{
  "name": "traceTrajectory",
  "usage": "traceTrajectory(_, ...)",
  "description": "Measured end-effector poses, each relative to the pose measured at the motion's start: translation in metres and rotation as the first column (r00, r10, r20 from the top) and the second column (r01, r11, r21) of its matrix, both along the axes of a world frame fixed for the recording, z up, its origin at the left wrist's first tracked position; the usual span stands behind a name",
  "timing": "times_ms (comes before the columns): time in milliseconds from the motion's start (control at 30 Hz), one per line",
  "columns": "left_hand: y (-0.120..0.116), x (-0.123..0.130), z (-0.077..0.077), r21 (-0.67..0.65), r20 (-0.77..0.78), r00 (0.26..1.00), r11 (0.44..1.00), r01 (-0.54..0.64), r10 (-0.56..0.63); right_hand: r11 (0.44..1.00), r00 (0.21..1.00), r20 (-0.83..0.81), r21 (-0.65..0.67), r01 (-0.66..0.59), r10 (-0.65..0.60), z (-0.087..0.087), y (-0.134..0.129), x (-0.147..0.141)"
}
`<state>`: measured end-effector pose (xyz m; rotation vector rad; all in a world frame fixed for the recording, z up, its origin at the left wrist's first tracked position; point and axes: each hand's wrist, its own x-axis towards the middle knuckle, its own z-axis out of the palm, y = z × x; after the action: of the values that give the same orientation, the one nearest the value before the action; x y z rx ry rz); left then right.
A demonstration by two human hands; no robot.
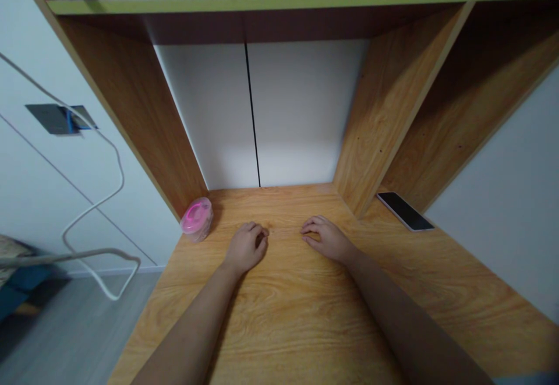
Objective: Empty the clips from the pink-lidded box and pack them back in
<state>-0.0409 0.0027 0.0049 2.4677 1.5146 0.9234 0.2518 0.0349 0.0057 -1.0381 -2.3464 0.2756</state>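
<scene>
My left hand (246,248) lies palm down on the wooden desk (279,309), its fingers loosely curled and holding nothing. My right hand (327,239) rests the same way a short distance to its right, also empty. A round translucent plastic container with a pink centre (196,219) stands at the desk's left edge, left of my left hand and not touching it. Far to the right, a black smartphone (405,211) lies against the desk's right side panel, out of reach of my fingers.
Wooden side panels and a shelf (279,3) frame the desk, with a white back panel (257,117) behind it. The shelf holds plastic bags and a dark object. Beyond the desk's left edge, a white cable (94,216) hangs over a grey floor.
</scene>
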Motion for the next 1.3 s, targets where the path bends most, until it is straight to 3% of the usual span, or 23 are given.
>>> traceTrajectory(167,0.002,-0.004,0.002,0.107,0.145,0.980,0.983,-0.151,0.135,1.000,1.000,0.010,-0.007,0.007,-0.007,0.001,-0.001,0.000)
traceTrajectory(333,0.001,-0.015,0.012,0.204,0.231,0.912,0.900,-0.386,0.339,1.000,1.000,0.008,-0.021,0.012,-0.012,0.000,0.000,0.000)
traceTrajectory(467,-0.001,-0.024,0.020,0.253,0.320,0.779,0.744,-0.618,0.539,1.000,1.000,0.000,-0.030,0.004,-0.004,0.000,0.001,0.000)
traceTrajectory(600,0.003,-0.031,0.022,0.168,0.475,0.484,0.465,-0.869,0.734,0.999,1.000,-0.010,-0.035,0.003,-0.003,-0.001,0.001,0.000)
traceTrajectory(700,0.009,-0.040,0.016,0.059,0.565,0.301,0.326,-0.943,0.768,0.999,1.000,-0.021,-0.032,-0.001,0.000,0.000,0.000,0.000)
traceTrajectory(767,0.013,-0.047,0.010,-0.016,0.596,0.219,0.284,-0.959,0.773,0.999,1.000,-0.020,-0.032,0.003,-0.004,0.000,0.000,0.000)
traceTrajectory(867,0.019,-0.054,0.003,-0.098,0.602,0.177,0.291,-0.952,0.779,1.000,1.000,-0.016,-0.027,0.014,-0.014,0.000,-0.001,0.000)
traceTrajectory(1167,0.020,-0.053,-0.003,-0.151,0.628,0.178,0.344,-0.927,0.757,1.000,1.000,-0.021,0.002,-0.002,0.002,-0.002,0.001,0.000)
traceTrajectory(1233,0.018,-0.050,-0.003,-0.123,0.642,0.212,0.372,-0.920,0.737,1.000,1.000,-0.023,-0.003,0.003,-0.003,-0.001,0.001,0.000)
traceTrajectory(1300,0.017,-0.046,-0.002,-0.076,0.661,0.281,0.435,-0.897,0.696,1.000,1.000,-0.023,-0.012,0.010,-0.010,-0.001,0.001,0.000)
